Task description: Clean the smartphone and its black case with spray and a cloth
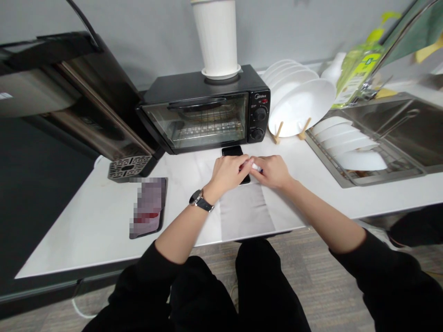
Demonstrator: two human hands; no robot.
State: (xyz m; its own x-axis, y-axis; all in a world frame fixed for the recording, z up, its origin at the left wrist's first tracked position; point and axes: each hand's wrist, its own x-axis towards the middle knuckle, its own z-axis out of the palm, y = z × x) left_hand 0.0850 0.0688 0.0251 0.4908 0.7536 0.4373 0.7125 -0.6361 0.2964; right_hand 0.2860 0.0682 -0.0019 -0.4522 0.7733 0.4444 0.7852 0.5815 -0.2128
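Observation:
Both my hands meet over a black phone (232,151) that lies on the white counter in front of the toaster oven. My left hand (231,171), with a watch (201,200) on its wrist, has its fingers closed at a small white object (256,167). My right hand (272,170) is closed around that object, whose shape is mostly hidden by the fingers. The fingertips of the two hands touch. Below them, a thin grey sheet (246,210) lies flat, reaching the counter's front edge.
A second phone (149,207) lies at the left. Behind stand a black toaster oven (207,115) with a white pot (218,39), a dispenser machine (93,87) and racked plates (301,103). At right, bowls (346,138) sit by the sink (411,124), near a green soap bottle (358,69).

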